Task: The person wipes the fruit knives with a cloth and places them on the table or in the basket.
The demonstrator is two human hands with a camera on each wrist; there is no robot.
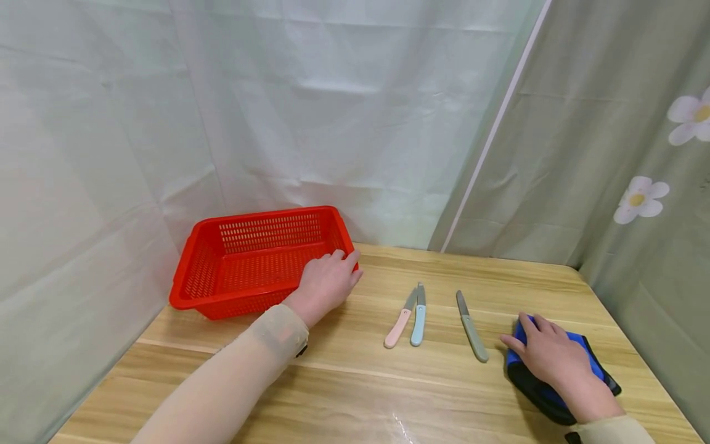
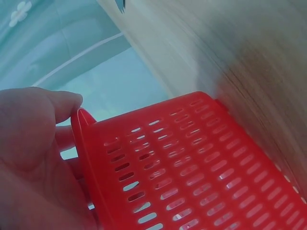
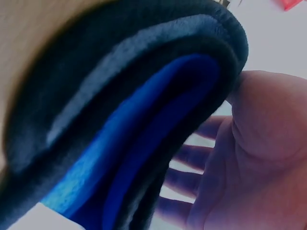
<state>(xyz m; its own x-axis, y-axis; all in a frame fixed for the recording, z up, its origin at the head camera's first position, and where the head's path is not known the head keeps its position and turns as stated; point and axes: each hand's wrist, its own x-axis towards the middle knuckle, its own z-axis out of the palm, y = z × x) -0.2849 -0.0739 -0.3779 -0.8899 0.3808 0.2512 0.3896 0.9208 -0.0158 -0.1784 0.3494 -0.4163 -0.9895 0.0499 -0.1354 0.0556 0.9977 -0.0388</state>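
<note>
My left hand (image 1: 327, 282) grips the right rim of a red plastic basket (image 1: 266, 288). In the left wrist view, the thumb (image 2: 67, 103) lies at the rim corner, with other fingers partly hidden behind the slotted wall. On the right of the table, my right hand (image 1: 554, 354) rests on a folded blue cloth (image 1: 579, 342) with black edging, its fingers spread. The right wrist view shows the cloth's thick rounded fold (image 3: 144, 115) in front of the fingers, hiding their tips.
Between the hands lie three small knives on the wooden table (image 1: 344, 394): a pink-handled knife (image 1: 398, 330), a blue-handled knife (image 1: 418, 324) and a grey-green-handled knife (image 1: 474, 336). The pink and blue ones nearly touch at their blades. A pale curtain (image 1: 344, 111) hangs along the table's back edge.
</note>
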